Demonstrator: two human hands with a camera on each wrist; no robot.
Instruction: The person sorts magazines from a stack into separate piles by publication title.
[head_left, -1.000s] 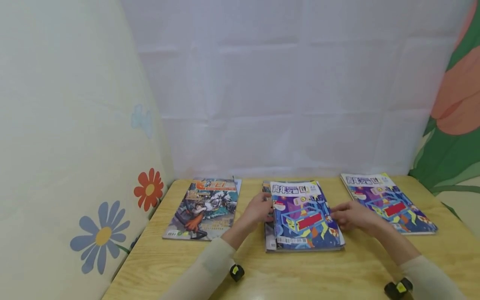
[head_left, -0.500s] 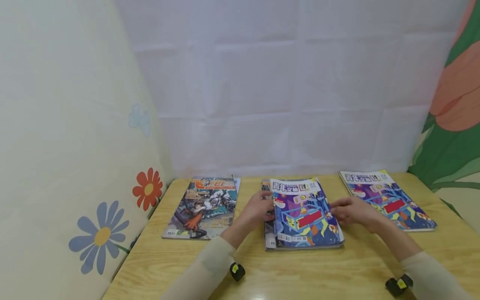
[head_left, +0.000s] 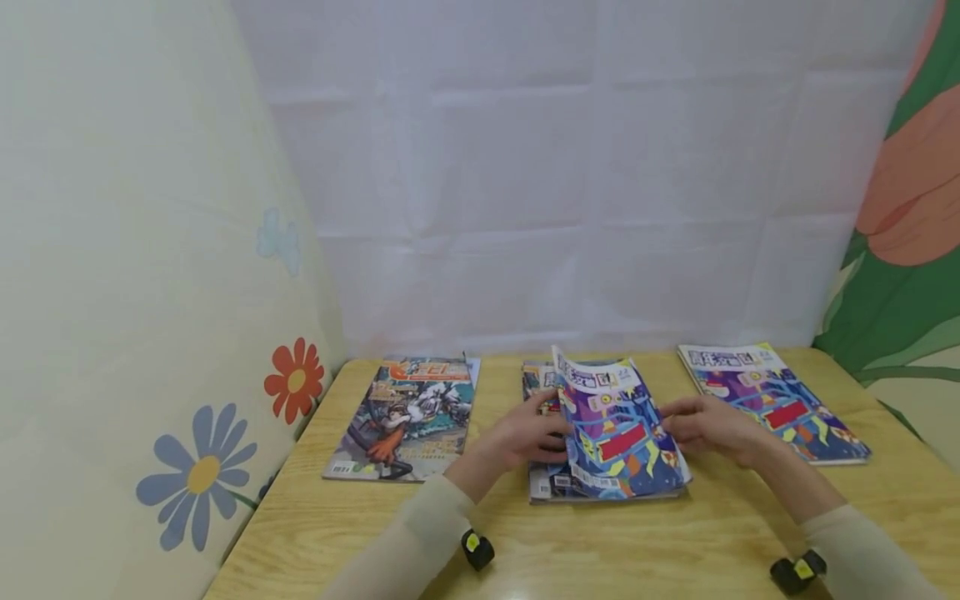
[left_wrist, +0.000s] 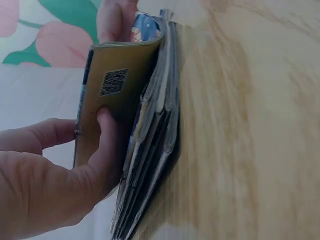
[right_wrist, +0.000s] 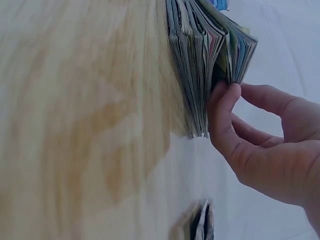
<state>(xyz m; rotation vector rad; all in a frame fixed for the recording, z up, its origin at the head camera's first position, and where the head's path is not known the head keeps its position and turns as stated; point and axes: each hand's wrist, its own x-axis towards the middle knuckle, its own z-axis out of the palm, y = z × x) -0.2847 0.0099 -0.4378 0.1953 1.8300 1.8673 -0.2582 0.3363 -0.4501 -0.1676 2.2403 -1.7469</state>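
I see top magazine of middle stack: purple-blue cover, red block, white title band, left edge lifted. Left hand grasping lifted edge, thumb under cover; right hand pinching right edge. I count three piles on desk: comic magazine at 9 o'clock, matching purple magazine at 3 o'clock.

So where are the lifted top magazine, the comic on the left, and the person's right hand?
lifted top magazine [head_left: 611,425]: head view, middle of its purple cover.
comic [head_left: 412,417]: head view, centre of its cover.
right hand [head_left: 708,429]: head view, back of the hand.
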